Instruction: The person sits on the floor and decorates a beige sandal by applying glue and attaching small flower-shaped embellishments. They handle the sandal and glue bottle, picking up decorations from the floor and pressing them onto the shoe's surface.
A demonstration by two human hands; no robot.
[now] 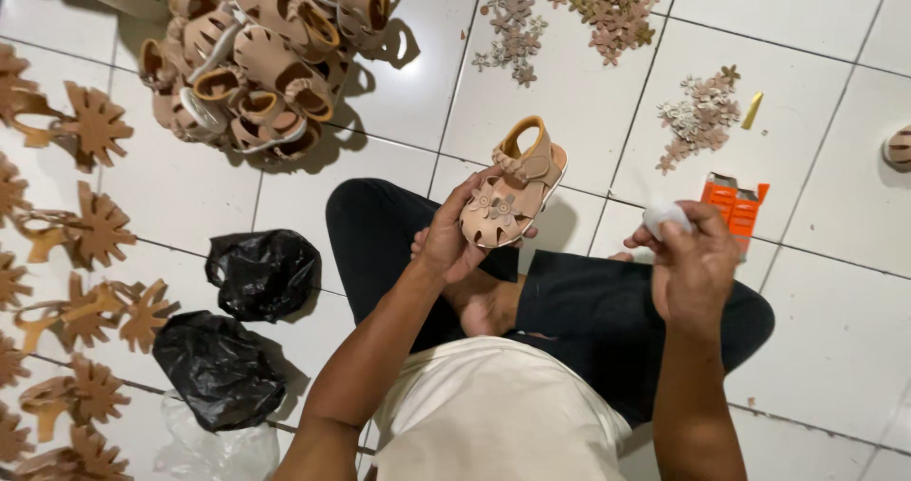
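Your left hand (451, 239) wraps around the small tan sandal (512, 192), holding it over your crossed legs with the flower trim facing up. Your right hand (693, 258) pinches a small white object (664, 217), probably a glue tube, just beside the orange packet (735, 206) on the floor. Squeeze too hard and glue could smear the strap or shift a flower.

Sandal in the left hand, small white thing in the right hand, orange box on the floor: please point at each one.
Sandal (511, 196): head view, on its flower-decorated front strap.
Small white thing (661, 219): head view, on the part showing above the right fingers.
Orange box (736, 202): head view, on its top face.
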